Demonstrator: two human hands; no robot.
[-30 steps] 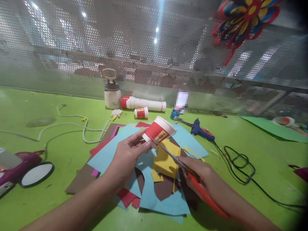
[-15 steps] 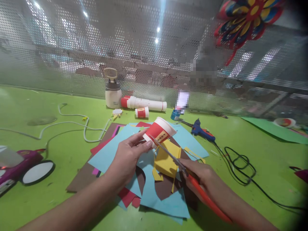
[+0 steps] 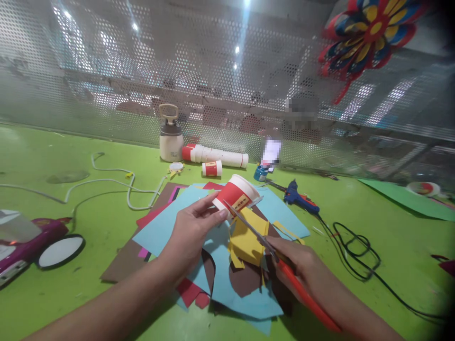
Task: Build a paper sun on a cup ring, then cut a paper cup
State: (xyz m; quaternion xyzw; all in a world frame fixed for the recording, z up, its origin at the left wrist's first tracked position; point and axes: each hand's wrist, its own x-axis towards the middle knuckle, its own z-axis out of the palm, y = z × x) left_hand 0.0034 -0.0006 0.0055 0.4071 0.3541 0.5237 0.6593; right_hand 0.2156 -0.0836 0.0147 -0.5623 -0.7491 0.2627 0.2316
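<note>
Green table (image 3: 88,237): my left hand (image 3: 190,232) pinches the cup (image 3: 235,195) tilted, so scissors (image 3: 270,255) gripped in my right hand (image 3: 302,265) reach its base.

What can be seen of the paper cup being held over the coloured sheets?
The paper cup is small, with a red wall, a white rolled rim and a yellow label bearing dark marks too small to read. It is tipped on its side, mouth facing up and away, above the sheets. The left hand pinches it near its base. The scissors, held in the right hand, have their blades against its wall below the label.
</note>
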